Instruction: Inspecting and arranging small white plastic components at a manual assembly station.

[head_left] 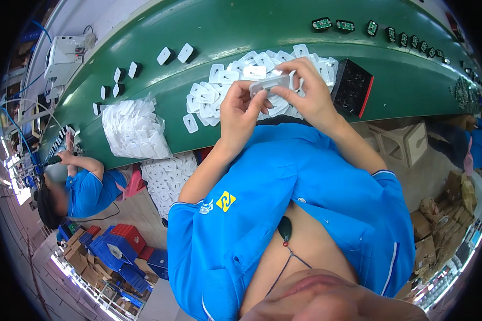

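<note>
Between my two hands is a white rectangular plastic cover point(269, 84), tilted above the pile. My left hand point(243, 109) pinches its left end with thumb and fingers. On its right end, my right hand point(308, 92) closes with the thumb on the near face and the fingers behind. Beneath and beyond both hands spreads a heap of similar white plastic covers point(204, 95), lying loosely over one another on the green table point(225, 29). Just right of the heap stands a black open box point(351, 88) with a red edge.
Left of the heap lies a clear bag point(134, 128) stuffed with white covers. Several white-topped black housings point(186, 53) stand at the far left. Black housings with green circuit boards point(345, 25) line the far right. A co-worker point(93, 187) in blue works at the table's left end.
</note>
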The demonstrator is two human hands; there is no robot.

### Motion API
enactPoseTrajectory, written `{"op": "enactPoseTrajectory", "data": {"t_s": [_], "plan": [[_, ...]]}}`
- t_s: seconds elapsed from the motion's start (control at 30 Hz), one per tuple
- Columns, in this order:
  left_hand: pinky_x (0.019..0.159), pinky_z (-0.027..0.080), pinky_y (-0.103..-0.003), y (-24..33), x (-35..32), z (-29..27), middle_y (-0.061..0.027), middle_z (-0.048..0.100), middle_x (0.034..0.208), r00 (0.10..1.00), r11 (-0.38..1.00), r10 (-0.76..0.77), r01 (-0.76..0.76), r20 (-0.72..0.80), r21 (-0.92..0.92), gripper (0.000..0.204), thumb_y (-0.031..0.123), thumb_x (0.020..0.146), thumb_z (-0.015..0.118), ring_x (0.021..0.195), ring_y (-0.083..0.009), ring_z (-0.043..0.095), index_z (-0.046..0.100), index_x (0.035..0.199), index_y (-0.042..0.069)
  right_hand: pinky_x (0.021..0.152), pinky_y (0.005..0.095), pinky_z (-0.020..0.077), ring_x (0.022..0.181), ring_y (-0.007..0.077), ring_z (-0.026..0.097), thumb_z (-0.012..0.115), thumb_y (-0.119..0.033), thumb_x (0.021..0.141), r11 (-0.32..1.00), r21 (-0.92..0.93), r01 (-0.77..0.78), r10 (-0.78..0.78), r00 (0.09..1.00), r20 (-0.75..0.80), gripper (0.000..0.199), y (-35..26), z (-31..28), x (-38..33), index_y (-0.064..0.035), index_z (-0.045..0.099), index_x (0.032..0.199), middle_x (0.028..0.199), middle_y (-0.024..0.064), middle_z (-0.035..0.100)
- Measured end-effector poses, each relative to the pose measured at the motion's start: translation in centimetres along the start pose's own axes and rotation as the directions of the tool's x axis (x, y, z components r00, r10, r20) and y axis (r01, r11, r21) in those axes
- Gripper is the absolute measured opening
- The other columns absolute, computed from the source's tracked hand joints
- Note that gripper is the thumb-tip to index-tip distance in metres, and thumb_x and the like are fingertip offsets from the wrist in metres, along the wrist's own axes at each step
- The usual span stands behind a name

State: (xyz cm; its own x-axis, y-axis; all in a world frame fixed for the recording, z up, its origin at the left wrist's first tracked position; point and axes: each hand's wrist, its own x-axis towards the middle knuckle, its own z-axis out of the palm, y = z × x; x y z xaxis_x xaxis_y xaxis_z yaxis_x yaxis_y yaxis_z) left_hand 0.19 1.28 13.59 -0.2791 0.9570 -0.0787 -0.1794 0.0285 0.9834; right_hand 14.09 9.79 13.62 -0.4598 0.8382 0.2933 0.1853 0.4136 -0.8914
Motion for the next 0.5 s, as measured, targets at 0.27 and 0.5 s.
{"op": "enactPoseTrajectory", "data": {"t_s": [0.27,0.5], "plan": [[0.059,0.049,-0.021,-0.4,0.8,0.3,-0.0113,0.058,0.080,0.997,0.995,-0.076,0.075,0.020,0.062,0.016,0.002,0.087,0.056,0.066,-0.0144,0.059,0.049,0.101,-0.003,0.052,0.0191,0.0348,0.058,0.0069,0.042,0.067,-0.013,0.081,0.968,0.010,-0.250,0.233,0.918,0.321,0.016,1.3,-1.2,0.3,-0.0054,0.056,0.090,0.068,0.0003,0.052],[0.060,0.048,-0.020,-0.6,2.9,1.2,-0.0095,0.057,0.078,0.984,0.963,-0.175,0.165,-0.025,-0.215,0.017,0.001,0.087,0.055,0.066,-0.0136,0.058,0.050,0.104,-0.003,0.054,0.0248,0.0390,0.058,0.0105,0.048,0.066,-0.017,0.081,0.705,0.385,-0.595,0.502,0.803,0.322,0.018,3.5,-1.3,0.5,-0.0053,0.053,0.084,0.062,-0.0006,0.051]]}}
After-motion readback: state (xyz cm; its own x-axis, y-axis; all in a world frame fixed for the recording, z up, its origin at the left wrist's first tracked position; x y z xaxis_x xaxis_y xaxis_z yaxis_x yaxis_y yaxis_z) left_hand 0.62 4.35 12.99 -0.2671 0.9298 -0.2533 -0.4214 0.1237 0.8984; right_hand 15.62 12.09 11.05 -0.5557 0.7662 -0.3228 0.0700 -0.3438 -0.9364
